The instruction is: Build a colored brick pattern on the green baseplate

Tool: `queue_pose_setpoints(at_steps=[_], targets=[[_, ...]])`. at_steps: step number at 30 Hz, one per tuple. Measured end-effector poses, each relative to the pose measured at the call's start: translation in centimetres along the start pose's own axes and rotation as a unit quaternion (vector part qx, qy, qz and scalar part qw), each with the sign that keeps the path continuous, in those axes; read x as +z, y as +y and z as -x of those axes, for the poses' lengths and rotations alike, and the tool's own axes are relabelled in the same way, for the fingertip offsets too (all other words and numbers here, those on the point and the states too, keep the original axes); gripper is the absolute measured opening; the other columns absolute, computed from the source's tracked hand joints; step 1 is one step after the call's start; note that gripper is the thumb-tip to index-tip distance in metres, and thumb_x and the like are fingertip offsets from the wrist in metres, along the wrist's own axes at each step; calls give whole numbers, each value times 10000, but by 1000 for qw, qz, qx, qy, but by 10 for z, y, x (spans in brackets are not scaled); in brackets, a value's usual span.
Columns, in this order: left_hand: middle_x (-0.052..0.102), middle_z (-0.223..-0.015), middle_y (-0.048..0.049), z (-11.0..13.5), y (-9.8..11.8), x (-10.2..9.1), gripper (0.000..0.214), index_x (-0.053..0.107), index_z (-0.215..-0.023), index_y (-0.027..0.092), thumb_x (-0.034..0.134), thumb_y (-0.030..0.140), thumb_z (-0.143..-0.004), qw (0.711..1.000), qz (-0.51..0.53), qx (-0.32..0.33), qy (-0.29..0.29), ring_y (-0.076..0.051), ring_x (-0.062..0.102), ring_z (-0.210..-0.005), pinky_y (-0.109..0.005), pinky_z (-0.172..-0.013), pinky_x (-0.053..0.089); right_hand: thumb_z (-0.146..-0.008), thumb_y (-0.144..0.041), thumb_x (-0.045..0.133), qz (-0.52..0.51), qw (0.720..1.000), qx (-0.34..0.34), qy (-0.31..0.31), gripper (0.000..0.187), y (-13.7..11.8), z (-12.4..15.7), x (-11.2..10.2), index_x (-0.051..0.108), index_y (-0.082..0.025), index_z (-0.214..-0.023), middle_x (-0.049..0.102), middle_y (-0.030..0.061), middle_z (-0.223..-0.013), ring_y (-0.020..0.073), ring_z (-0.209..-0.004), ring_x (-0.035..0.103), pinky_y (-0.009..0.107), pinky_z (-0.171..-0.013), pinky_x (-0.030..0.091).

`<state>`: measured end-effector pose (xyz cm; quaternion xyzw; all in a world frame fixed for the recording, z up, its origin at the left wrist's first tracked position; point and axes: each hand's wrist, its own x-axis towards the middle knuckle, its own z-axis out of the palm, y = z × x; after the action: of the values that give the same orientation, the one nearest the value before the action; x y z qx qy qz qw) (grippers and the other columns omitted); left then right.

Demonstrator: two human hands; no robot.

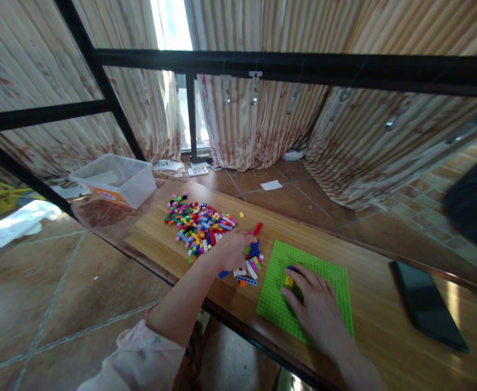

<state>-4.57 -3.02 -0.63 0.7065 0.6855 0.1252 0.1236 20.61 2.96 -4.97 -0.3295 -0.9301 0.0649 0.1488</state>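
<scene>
My left hand reaches into the near right end of a loose pile of small toy building bricks. Its fingers are bent down and close together, beside blue bricks; whatever is at the fingertips is hidden. On a bright green studded baseplate rests my right hand. Its thumb and fingers are closed around a small build of yellow bricks, with a blue brick at its far end. My hand covers part of this build.
A dark phone-like slab lies on the wooden table, right of the baseplate. A red brick and a yellow brick lie off the pile's edge. A clear plastic bin stands at the far left, near a black metal frame.
</scene>
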Motion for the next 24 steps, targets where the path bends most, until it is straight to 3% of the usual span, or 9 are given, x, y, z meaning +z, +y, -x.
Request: queue_pose_setpoints(at_steps=[7, 20, 24], targets=[[678, -1129, -74, 0, 3, 3, 397, 639, -1110, 191, 551, 115, -730, 999, -18, -25, 14, -229, 608, -1056, -337, -964, 443, -906, -411, 517, -7, 1000, 4, 9, 359, -5, 1, 1, 641, -222, -1184, 616, 98, -1274, 294, -1164, 551, 495, -976, 398], [697, -1032, -98, -2, 5, 13, 380, 665, -1039, 183, 542, 76, -696, 997, -42, -52, 33, -255, 636, -965, -335, -822, 500, -891, -472, 487, 0, 999, -15, 37, 401, 6, 5, 15, 660, -218, -1148, 632, 98, -1257, 306, -1123, 578, 500, -926, 424], [713, -976, -81, -3, 7, 9, 335, 682, -1009, 195, 523, 80, -738, 997, -6, -64, 44, -222, 641, -926, -301, -803, 496, -892, -498, 467, -1, 999, -16, 37, 428, 8, 5, 17, 656, -216, -1153, 626, 104, -1262, 307, -1137, 573, 502, -936, 422]])
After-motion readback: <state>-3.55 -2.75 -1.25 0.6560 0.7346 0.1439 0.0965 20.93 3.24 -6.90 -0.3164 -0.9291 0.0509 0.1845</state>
